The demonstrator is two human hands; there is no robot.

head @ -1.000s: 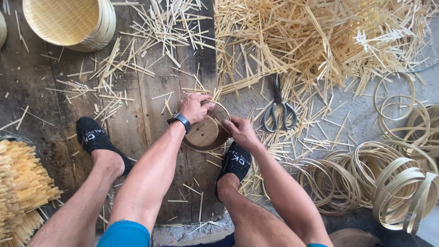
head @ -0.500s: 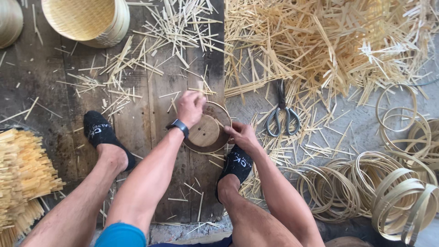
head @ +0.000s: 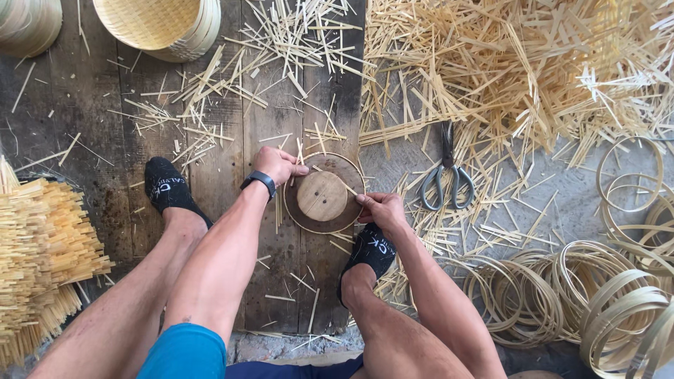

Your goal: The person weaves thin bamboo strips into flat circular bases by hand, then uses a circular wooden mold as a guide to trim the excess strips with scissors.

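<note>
Dark, weathered wooden planks (head: 91,119) make up the left and middle of the working surface, strewn with short offcuts of split bamboo. At the far left edge a thick bundle of cut bamboo strips (head: 38,245) lies fanned out beside a foot in a black sock (head: 165,184). Along the top, part of one woven bamboo basket (head: 28,24) shows at the corner and a stack of round woven baskets (head: 158,24) sits just right of it.

In the middle, on the planks, lies a round wooden disc mould (head: 323,196) with a thin bamboo ring (head: 354,168) set around its dark base. The left hand (head: 277,165), a dark watch on its wrist, rests at the ring's upper left edge, fingers curled and pinching the rim. The right hand (head: 382,210) presses on the ring's right edge with thumb and fingertips closed on it, just above the other black-socked foot (head: 372,249).

Right of the planks the floor turns to grey concrete (head: 562,203). A pair of scissors (head: 447,175) lies there, blades pointing up, below a large loose heap of bamboo slivers (head: 519,63). At the far right and lower right, many coiled bamboo hoops (head: 604,288) lie overlapping in piles.
</note>
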